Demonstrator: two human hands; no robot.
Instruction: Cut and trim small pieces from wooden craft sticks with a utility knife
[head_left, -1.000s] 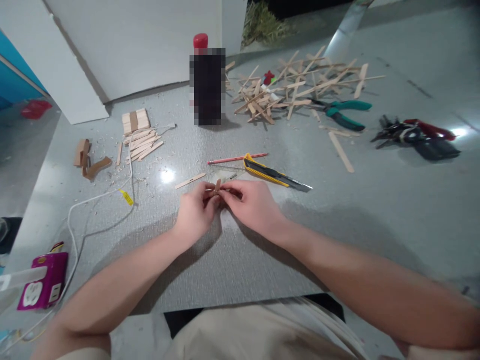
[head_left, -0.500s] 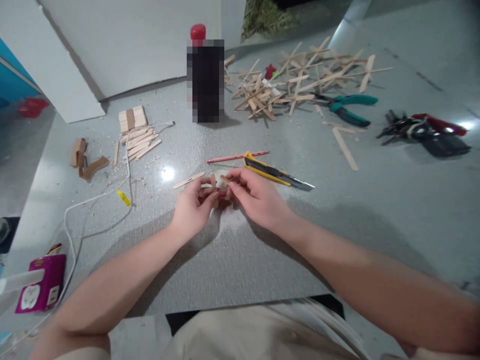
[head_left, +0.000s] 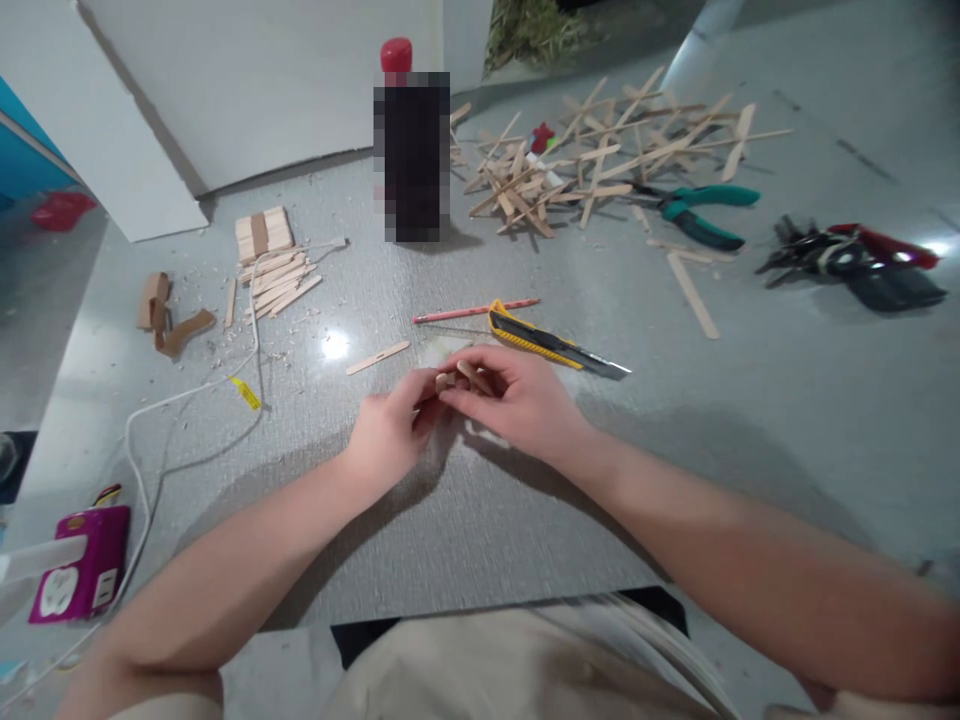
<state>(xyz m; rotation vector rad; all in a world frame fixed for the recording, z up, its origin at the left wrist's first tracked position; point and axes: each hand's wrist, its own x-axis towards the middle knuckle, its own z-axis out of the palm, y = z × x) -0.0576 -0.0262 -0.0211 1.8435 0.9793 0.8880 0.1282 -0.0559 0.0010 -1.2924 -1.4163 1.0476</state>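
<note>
Close together above the grey table, both hands are closed around small pieces of wooden craft stick (head_left: 472, 376). My right hand (head_left: 514, 395) has its thumb and fingers wrapped round them, with one rounded end poking up. The fingers of my left hand (head_left: 396, 415) pinch the same bundle from the left; how the pieces join is hidden by the fingers. Just beyond my right hand lies a yellow and black utility knife (head_left: 555, 345) with its blade out. A pink pencil (head_left: 476, 312) rests behind it. One slotted craft stick (head_left: 378, 358) lies beyond my left hand.
Loose craft sticks (head_left: 592, 150) pile up at the back, beside teal-handled pliers (head_left: 709, 212). Keys (head_left: 847, 260) lie at right. A red-capped bottle (head_left: 412, 160), blurred out, stands behind. At left are bundled sticks (head_left: 264, 235), a white cable (head_left: 257, 330) and a purple power adapter (head_left: 82, 560).
My hands have drawn closer together, and my left fingers have shifted right. The stick pieces have turned, and my fingers cover more of them. The tools on the table stay put.
</note>
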